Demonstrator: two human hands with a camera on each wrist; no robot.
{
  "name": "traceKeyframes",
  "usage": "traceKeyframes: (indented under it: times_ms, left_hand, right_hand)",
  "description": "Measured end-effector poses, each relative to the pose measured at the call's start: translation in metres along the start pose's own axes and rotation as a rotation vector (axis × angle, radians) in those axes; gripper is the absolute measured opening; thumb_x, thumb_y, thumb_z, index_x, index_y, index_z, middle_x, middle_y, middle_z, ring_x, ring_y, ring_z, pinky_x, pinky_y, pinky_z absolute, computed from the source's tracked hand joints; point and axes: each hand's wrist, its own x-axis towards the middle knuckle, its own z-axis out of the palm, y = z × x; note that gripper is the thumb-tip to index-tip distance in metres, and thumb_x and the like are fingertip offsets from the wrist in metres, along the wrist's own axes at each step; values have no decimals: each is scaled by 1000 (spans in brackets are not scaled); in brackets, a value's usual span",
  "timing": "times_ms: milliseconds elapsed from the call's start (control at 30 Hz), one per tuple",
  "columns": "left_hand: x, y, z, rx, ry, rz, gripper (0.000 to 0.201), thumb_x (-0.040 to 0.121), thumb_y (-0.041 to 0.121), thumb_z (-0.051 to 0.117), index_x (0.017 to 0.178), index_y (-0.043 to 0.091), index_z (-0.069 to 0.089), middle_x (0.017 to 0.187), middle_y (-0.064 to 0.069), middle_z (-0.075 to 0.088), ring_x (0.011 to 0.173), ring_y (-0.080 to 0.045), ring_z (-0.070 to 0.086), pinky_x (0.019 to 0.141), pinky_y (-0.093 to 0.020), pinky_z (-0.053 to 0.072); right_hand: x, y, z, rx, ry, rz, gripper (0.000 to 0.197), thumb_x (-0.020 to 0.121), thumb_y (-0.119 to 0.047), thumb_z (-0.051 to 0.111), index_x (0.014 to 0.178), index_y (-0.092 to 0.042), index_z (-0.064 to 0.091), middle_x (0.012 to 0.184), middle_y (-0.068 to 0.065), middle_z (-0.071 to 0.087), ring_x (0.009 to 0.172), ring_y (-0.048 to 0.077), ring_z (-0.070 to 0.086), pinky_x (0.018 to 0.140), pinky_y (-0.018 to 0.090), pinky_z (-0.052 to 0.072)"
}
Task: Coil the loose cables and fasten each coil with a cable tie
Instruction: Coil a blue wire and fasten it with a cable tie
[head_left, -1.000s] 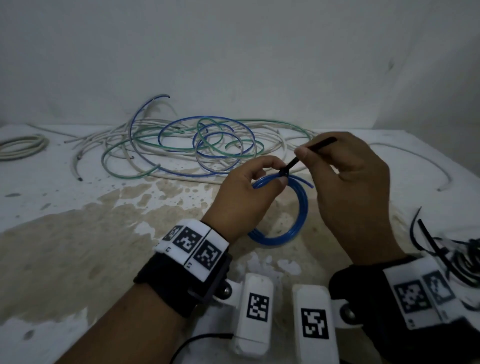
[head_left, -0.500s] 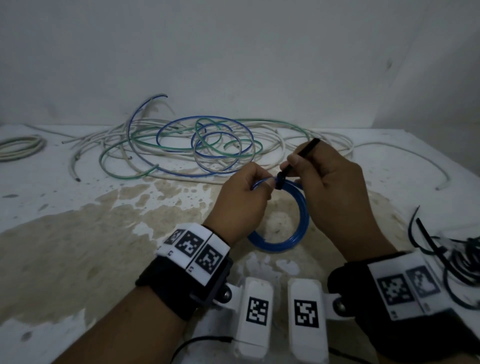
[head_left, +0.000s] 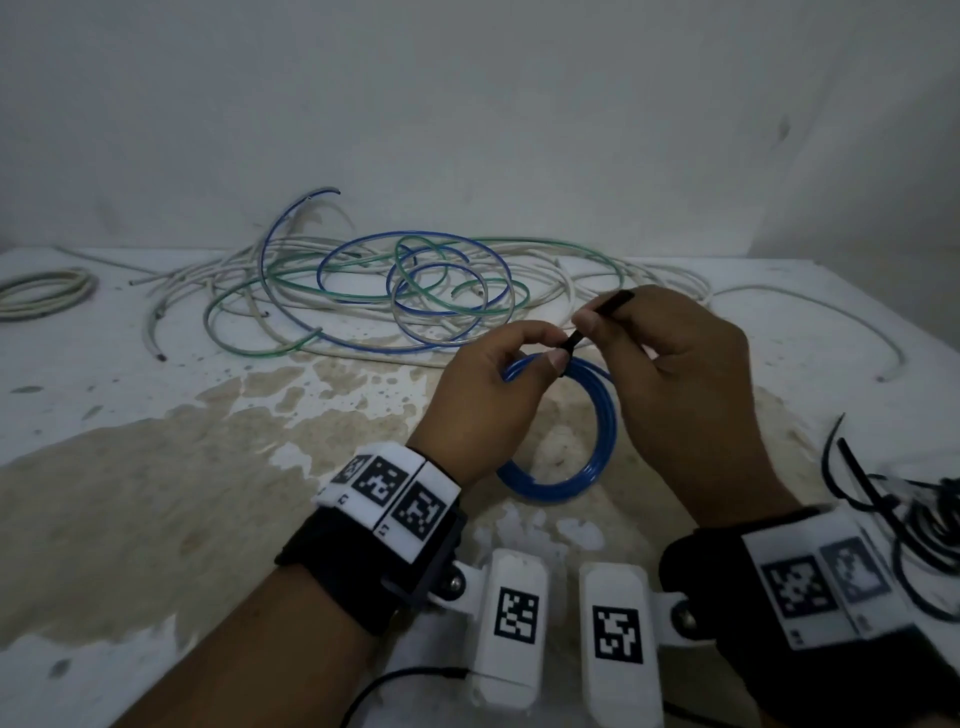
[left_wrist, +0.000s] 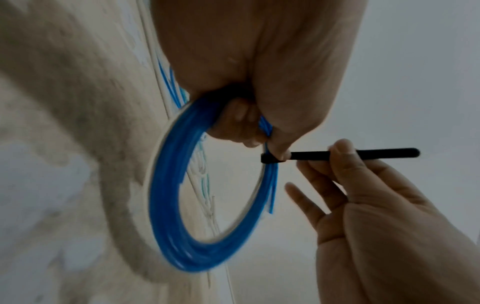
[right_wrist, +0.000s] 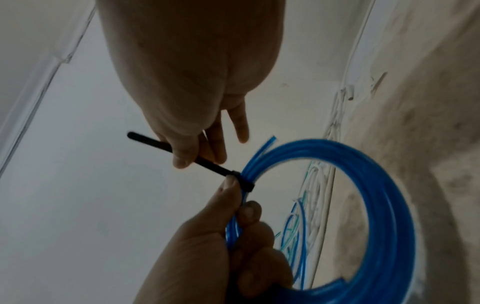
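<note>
surface: white table (head_left: 130, 395), paint worn off in a big brown patch (head_left: 156, 499) across the near middle
wall: plain pale wall (head_left: 467, 104) behind the table's far edge
wrist gear: black straps with white marker blocks (head_left: 387, 491), square black-and-white codes on them
camera pods: two white housings (head_left: 514, 618) at near edge, one code each
lead: thin black wire (head_left: 395, 680) running off the bottom edge

The right hand (head_left: 670, 374) has slid down the cable tie (head_left: 597, 325) towards the blue coil (head_left: 597, 431).

Stained white table (head_left: 156, 467) with tangled loose cables (head_left: 415, 291), black cable ties (head_left: 924, 525).
</note>
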Motion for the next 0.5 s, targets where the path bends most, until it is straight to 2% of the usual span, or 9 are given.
traceKeyframes:
  times_ms: [100,133,200,233,300,333,400,433,500]
  left_hand:
    - [0,5,3,2,10,32,18,94,17,56,89,34,59,56,26,56,56,-11,47,61,-21,38]
    - [-1,6,3,-10,12,26,18,95,16,55,89,33,59,54,24,55,55,-13,45,61,-22,37]
    - [-1,5,3,-97,-9,-34,15,95,15,54,90,28,60,51,15,49,40,-8,38,48,-18,34]
    - [-1,5,3,-163,-27,-91,13,96,15,52,91,25,60,53,12,45,39,-5,32,42,-18,30]
    - [-1,6,2,-301,-49,-207,11,99,15,46,95,19,56,54,6,38,38,-7,25,38,-17,24]
    - [0,7,1,-371,-55,-251,11,100,15,43,99,17,54,54,6,37,39,-7,23,37,-17,22]
    - [3,10,-1,-500,-36,-295,13,102,15,39,104,16,52,54,7,34,40,-6,22,35,-16,22]
    - [4,12,-2,-559,-11,-303,14,102,15,38,106,16,51,56,6,33,40,-5,22,36,-16,21]
    - [5,15,-3,-668,57,-317,17,103,14,35,111,14,50,61,2,32,42,-6,23,37,-16,24]
  right_hand:
    - [0,-6,-4,-52,99,-42,12,90,-8,60,85,-4,70,77,-4,60,76,4,54,73,6,35]
    - [0,-7,-4,-32,100,-27,11,90,-9,61,85,-6,70,77,-8,59,76,1,53,72,4,35]
    - [1,-5,-4,68,64,53,9,89,-13,61,86,-15,70,77,-17,59,76,-9,54,73,2,35]
    - [2,-4,-3,129,26,123,10,89,-15,62,84,-22,67,79,-21,60,78,-12,55,73,2,36]
    - [3,1,-3,228,-72,269,12,88,-20,64,83,-30,64,83,-20,64,82,-9,59,76,8,41]
    - [3,5,-4,244,-121,331,10,86,-24,66,88,-33,63,89,-18,66,88,-6,60,79,13,44]
    - [1,14,-8,212,-200,456,26,83,-33,68,108,-36,60,103,-15,65,97,-2,61,85,23,47]
    - [0,16,-9,208,-229,513,34,84,-36,66,117,-35,58,106,-12,66,96,1,63,86,26,49]
    - [-1,14,-8,319,-247,624,33,89,-34,60,121,-27,57,96,-5,70,83,9,68,81,35,54]
